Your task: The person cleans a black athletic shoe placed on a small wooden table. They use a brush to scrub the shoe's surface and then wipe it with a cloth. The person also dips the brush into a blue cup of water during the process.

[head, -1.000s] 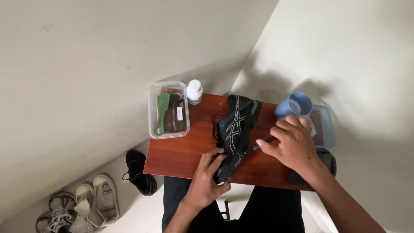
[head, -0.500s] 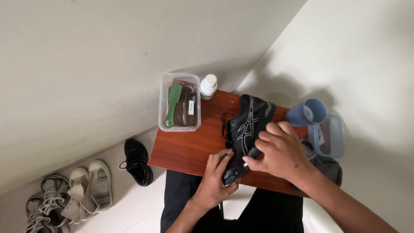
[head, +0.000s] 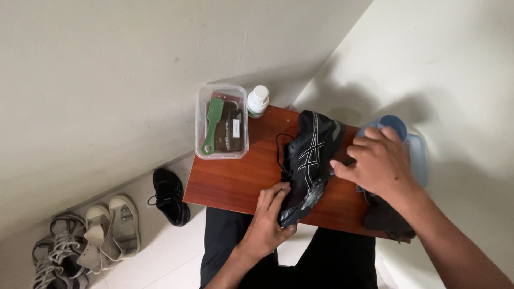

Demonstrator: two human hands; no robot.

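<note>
Item: black running shoe (head: pixel 309 160) with white stripes, lying on a small wooden table (head: pixel 230 182). Left hand (head: pixel 269 217) clamped around its toe end. Right hand (head: pixel 379 163) closed at the shoe's side (what it grips cannot be told). Step: apparently side cleaning. Next move calls for steady bracing. Nearby: clear plastic container (head: pixel 221 128) with green brush (head: pixel 212 124), white bottle (head: pixel 258 101).

A clear plastic tub (head: pixel 221 124) sits at the far left corner of the red-brown table (head: pixel 235 182), rectangular, round-cornered; inside it, a small white label (head: pixel 236 127) on a dark block; just right of the tub stands a small bottle (head: pixel 257 101), white cap, green band below; no signs or screens in view.
</note>
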